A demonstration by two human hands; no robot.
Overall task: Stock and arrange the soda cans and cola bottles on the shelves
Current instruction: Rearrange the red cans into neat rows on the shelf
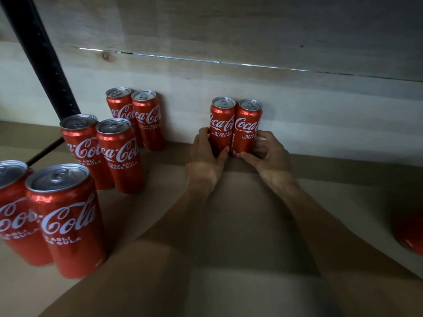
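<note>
Two slim red cola cans stand upright side by side against the back wall of the shelf. My left hand (pixel 204 154) grips the left can (pixel 221 124) low down, thumb in front. My right hand (pixel 267 156) grips the right can (pixel 248 126) near its base in the same way. The two cans touch each other. More red cola cans stand in pairs along the left: a far pair (pixel 137 115), a middle pair (pixel 103 149) and a near pair (pixel 45 216).
The cardboard-covered shelf floor (pixel 240 213) stretches between the pairs and my arms. A black metal post (pixel 39 56) rises at the left. A wooden board (pixel 229 30) hangs overhead. A red rounded object (pixel 412 234), partly cut off, sits at the right edge.
</note>
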